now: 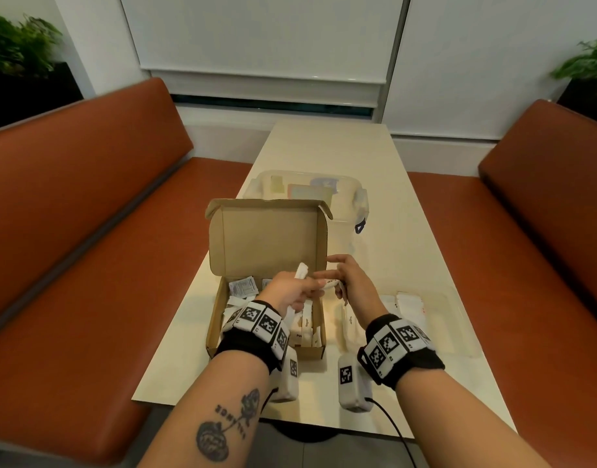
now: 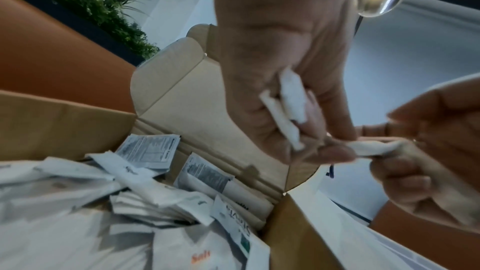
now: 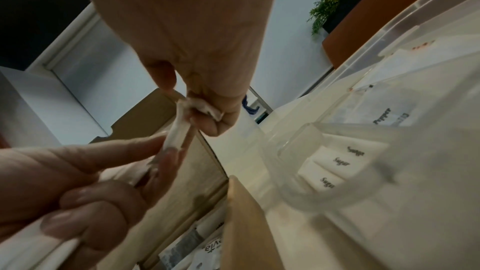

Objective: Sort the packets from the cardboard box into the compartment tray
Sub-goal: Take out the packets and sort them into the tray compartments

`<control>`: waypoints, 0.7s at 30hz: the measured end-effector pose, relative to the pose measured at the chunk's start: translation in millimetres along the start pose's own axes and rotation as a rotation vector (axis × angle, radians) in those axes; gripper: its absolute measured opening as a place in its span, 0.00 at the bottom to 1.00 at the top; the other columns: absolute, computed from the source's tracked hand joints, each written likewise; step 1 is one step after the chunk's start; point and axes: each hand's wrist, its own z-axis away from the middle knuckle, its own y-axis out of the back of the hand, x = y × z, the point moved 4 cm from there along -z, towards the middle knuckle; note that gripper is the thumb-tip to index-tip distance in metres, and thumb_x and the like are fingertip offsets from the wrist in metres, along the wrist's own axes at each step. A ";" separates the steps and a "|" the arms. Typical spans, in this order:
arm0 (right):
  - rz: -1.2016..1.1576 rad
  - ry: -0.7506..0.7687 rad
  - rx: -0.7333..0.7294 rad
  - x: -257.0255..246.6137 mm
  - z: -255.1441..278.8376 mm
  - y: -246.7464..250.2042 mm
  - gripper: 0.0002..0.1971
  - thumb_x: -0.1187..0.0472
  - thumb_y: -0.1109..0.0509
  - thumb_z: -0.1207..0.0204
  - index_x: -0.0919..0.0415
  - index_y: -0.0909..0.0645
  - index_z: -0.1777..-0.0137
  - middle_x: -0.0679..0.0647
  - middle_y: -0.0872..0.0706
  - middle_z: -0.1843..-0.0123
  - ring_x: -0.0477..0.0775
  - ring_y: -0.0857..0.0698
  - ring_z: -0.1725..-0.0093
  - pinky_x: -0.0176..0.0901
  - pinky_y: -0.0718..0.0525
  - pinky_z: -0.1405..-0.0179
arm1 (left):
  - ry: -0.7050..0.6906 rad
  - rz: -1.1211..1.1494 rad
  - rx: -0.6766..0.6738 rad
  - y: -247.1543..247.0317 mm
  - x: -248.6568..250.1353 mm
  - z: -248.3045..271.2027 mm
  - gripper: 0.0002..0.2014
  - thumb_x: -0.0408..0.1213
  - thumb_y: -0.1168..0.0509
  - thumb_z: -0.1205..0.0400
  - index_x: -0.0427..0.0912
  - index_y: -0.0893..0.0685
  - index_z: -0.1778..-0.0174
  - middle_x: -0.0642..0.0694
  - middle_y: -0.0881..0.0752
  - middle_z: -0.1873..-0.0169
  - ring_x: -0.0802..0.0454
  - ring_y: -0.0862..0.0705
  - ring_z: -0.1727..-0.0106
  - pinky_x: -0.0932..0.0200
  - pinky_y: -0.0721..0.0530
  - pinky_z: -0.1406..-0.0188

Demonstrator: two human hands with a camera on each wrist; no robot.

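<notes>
Cream table between two orange benches, carrying three containers.

The open cardboard box of packets sits directly under the left hand, its raised lid just beyond the fingers. The clear compartment tray lies below and to the outer side of the right hand, just beside the box, with sugar packets in the compartment nearest that hand. A clear lidded tub stands farther off, beyond both hands, behind the box lid.
</notes>
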 end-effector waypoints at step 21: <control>0.294 0.025 -0.031 11.0 1.5 22.2 0.05 0.62 0.26 0.26 0.54 0.15 0.62 0.51 0.14 0.67 0.49 0.18 0.64 0.40 0.17 0.57 | -0.369 0.017 0.194 -8.5 20.6 -1.9 0.04 0.34 0.29 0.21 0.45 0.14 0.52 0.54 0.15 0.68 0.69 0.20 0.77 0.73 0.25 0.78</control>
